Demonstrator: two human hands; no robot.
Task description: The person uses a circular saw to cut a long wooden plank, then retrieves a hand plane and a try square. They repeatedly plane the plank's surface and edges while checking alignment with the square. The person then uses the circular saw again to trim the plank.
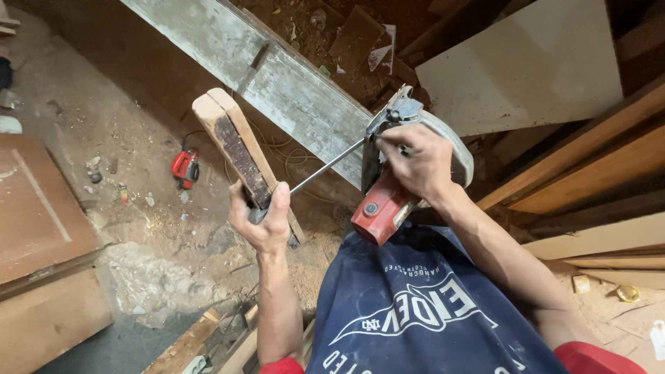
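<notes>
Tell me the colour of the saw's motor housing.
Red, on the circular saw under the right hand; clearest in the head view.

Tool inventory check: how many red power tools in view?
2: a circular saw under the right hand, and a small red tool on the floor. Others may be hidden.

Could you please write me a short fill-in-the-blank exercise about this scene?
1. The left hand grips a ____ block together with a thin metal rod.
2. The right hand holds a saw with a ____ body.
3. A second red tool lies on the ____.

Missing words: wooden; red; floor
</notes>
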